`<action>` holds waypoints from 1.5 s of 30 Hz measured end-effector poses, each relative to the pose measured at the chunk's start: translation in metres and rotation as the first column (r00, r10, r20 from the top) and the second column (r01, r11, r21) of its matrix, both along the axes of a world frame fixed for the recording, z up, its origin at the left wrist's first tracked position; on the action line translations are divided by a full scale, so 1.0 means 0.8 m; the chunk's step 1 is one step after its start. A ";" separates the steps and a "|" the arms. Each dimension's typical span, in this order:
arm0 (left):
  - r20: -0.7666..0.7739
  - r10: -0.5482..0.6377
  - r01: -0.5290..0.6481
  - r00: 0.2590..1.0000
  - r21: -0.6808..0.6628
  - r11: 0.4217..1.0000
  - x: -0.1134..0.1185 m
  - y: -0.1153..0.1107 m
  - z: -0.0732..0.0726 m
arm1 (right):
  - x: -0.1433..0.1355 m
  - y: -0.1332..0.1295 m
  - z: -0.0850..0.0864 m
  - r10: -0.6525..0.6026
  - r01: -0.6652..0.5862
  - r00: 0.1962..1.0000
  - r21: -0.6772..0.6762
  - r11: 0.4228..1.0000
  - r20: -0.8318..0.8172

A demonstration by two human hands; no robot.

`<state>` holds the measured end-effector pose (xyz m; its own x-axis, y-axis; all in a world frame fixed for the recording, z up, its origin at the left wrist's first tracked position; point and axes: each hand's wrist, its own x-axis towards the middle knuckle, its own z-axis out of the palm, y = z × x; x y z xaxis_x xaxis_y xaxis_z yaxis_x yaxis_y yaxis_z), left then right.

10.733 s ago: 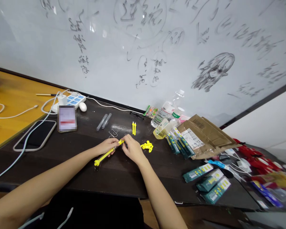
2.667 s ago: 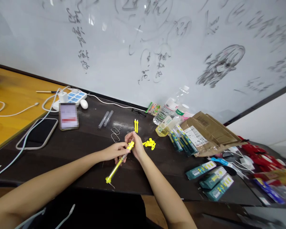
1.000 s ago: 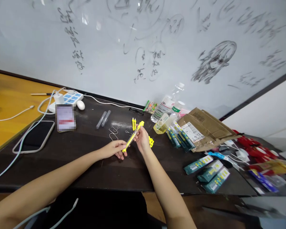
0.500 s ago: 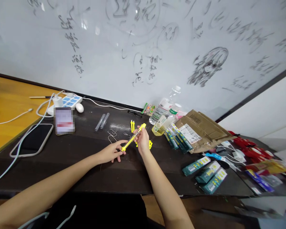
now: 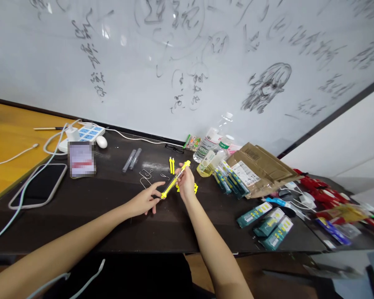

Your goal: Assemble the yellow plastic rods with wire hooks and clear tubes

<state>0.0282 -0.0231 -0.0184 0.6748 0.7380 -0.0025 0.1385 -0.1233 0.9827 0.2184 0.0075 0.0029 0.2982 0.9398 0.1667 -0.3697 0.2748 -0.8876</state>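
Note:
A slim yellow tool with a clear barrel point(image 5: 173, 182) slants above the dark table, its upper end toward the back right. My right hand point(image 5: 186, 182) is closed round its upper part. At its lower end is my left hand point(image 5: 146, 200), fingers apart, the fingertips beside or just touching the yellow tip. Behind the tool stand or lie two small yellow pieces point(image 5: 172, 165). Bent metal wire point(image 5: 145, 177) and a small metal clip point(image 5: 165, 177) lie to the left of them. More yellow parts point(image 5: 195, 188) are partly hidden behind my right hand.
Two clear tubes point(image 5: 132, 160) lie at the back left, near a phone point(image 5: 39, 185), a power strip point(image 5: 89, 133) and a white mouse point(image 5: 102, 142). Bottles point(image 5: 210, 160), green boxes point(image 5: 269, 224) and a cardboard package point(image 5: 258, 166) are at the right, before the whiteboard point(image 5: 127, 74).
My left hand has loosened from the tool's lower end, its fingers now more spread. My right hand still holds the upper part. The whole view has shifted slightly.

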 end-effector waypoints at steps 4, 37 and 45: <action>0.024 -0.059 0.060 0.998 -0.045 0.997 0.003 0.000 -0.004 | 0.017 0.003 0.005 -0.109 0.110 0.994 0.048 0.993 -0.019; -0.106 0.070 -0.037 0.992 0.283 0.958 -0.011 0.006 0.007 | -0.015 -0.008 -0.013 0.072 -0.100 0.967 0.107 0.989 0.245; -0.252 0.289 -0.117 0.924 0.531 0.839 -0.013 0.006 0.007 | -0.055 -0.021 -0.028 0.407 -0.397 0.893 -0.093 0.913 0.189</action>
